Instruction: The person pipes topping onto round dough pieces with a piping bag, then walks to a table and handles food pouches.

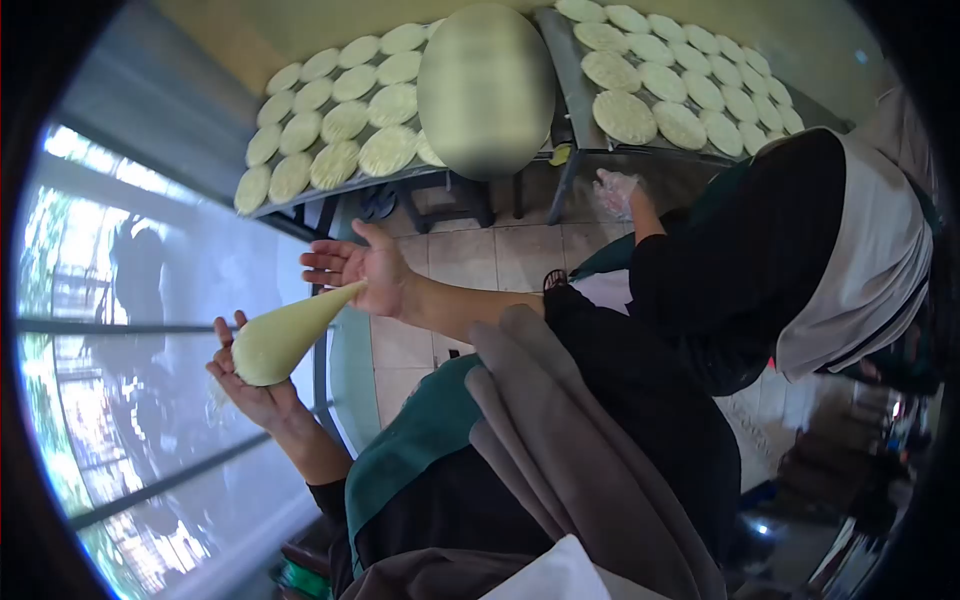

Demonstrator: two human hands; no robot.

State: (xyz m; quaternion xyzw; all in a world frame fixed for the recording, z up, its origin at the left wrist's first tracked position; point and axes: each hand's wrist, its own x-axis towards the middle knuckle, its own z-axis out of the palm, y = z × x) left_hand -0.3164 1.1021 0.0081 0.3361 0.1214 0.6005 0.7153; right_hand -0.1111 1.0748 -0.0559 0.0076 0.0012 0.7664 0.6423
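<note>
A piping bag (pixel 280 340), full of pale yellow-green filling, lies tilted across my two hands, its narrow tip up and to the right. Its wide rounded end rests in my left hand (pixel 262 400), whose fingers curl up around the side; part of that palm is hidden beneath the bag. The tip reaches the palm of my right hand (pixel 365 270), near the wrist. That palm faces me, with thumb raised and fingers stretched out and apart, not wrapped around the bag.
Two tables hold rows of pale round discs, one on the left table (pixel 388 150), another on the right table (pixel 680 127). At right stands a person in a light headscarf (pixel 870 250), with a plastic-gloved hand (pixel 617 194). A window (pixel 150 350) is at left; a stool (pixel 445 200) stands below.
</note>
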